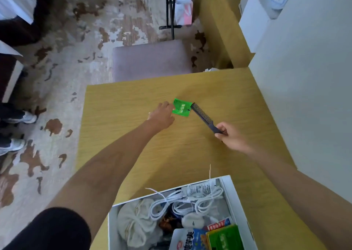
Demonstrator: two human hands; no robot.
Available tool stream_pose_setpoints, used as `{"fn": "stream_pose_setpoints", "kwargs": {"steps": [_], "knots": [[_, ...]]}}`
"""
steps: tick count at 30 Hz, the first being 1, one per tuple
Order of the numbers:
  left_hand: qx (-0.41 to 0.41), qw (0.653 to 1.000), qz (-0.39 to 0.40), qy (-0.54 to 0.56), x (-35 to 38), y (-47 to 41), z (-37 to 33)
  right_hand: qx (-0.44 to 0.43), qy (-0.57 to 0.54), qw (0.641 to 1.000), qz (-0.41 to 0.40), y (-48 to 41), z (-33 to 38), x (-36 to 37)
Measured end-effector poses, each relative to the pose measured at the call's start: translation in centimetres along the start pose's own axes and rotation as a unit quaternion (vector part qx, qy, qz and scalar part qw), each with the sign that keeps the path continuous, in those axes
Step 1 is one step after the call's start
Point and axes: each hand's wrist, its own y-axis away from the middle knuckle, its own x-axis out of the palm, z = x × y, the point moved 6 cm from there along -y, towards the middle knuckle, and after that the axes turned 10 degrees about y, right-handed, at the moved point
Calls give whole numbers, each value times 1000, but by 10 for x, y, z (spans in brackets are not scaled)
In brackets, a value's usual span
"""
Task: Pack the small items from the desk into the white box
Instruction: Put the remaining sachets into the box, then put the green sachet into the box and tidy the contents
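Light wood-grain desk (pixel 133 101) pushed up against a pale wall on the right, with a mauve padded stool (pixel 150 59) at its far edge and a blotchy brown-and-cream carpet (pixel 62 69) all around. Two small items are outside the box — one bright green sachet (pixel 181 107) lying flat mid-desk, and one black comb (pixel 204 117) just beside it, teeth end nearly touching the packet. The right hand (pixel 231 136) is pinched closed on the comb's handle. The left hand (pixel 161 115) reaches flat toward the sachet, fingertips right at its edge, not gripping anything. The white box (pixel 235 198) sits at the near edge, already holding a white cable bundle (pixel 182 202), a cloth pouch (pixel 133 223) and some packets.
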Motion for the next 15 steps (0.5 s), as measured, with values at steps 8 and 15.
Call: {"fn": "stream_pose_setpoints", "kwargs": {"steps": [8,15], "knots": [[63,984,60,-156,26,-53,-25,51,-162,985,-19,43,0,-16],[-27,997,1,69,12,-22,-20,46,-246,968,-27,93,-4,-34]]}}
